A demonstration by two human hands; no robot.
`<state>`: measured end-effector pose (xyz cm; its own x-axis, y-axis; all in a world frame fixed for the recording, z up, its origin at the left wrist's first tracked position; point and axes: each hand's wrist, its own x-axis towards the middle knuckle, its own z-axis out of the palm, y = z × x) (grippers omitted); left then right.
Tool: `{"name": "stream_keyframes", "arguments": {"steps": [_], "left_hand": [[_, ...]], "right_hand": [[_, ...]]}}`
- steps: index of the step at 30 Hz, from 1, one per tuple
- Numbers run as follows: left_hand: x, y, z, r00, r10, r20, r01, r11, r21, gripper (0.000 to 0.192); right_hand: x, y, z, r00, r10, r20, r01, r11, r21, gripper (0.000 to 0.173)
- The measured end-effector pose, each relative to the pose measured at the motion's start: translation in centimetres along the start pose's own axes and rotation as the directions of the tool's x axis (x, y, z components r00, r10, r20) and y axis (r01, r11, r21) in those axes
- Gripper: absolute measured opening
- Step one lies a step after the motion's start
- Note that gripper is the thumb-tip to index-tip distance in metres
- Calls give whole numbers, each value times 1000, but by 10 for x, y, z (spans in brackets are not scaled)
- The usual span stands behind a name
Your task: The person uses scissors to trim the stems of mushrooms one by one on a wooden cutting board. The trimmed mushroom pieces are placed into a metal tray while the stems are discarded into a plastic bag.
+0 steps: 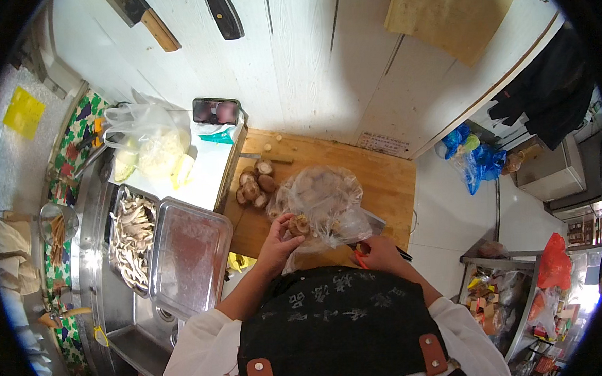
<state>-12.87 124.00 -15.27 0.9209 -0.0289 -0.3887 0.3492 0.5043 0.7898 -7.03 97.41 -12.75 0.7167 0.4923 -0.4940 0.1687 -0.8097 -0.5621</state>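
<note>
On the wooden table [382, 183] before me lies a clear plastic bag [331, 186] full of mushrooms. My left hand [281, 242] holds a brown shiitake mushroom [299, 225] at the bag's near left side. Close to the bag's near right edge, my right hand [378, 253] grips red-handled scissors [360, 259]; their blades are mostly hidden by the bag. A pile of whole shiitake mushrooms [252, 188] sits left of the bag, with small cut stem pieces [267, 147] behind it. A metal blade [374, 222] shows partly beneath the bag's right side.
Left of the table stand a tray of sliced mushrooms [132, 237], an empty steel tray [190, 260] and a bag of cabbage [158, 149]. A phone [216, 111] leans by the wall. Two knives [160, 29] hang above. A steel sink [144, 319] is at lower left.
</note>
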Motion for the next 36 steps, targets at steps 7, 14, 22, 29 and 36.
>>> {"name": "stream_keyframes", "arguments": {"steps": [7,14,22,29,36], "left_hand": [[-2,-7,-4,988,-108,-113,99,992,-81,56],[-15,-15,-17,986,-143,-80,135,986,-93,55],[-15,-18,-13,983,-178,-49,173,982,-81,55],[-10,-18,-9,995,-95,-10,94,993,-77,58],[-5,-20,-6,998,-68,13,69,997,-35,59]], "right_hand": [[-1,4,1,1000,2,22,-1,997,-75,44],[-14,26,2,979,-102,174,74,984,160,40],[-8,23,-74,974,225,-35,-144,729,669,42],[-64,24,-127,982,86,170,-91,996,21,48],[-99,40,-140,940,108,323,-101,994,-38,49]]}}
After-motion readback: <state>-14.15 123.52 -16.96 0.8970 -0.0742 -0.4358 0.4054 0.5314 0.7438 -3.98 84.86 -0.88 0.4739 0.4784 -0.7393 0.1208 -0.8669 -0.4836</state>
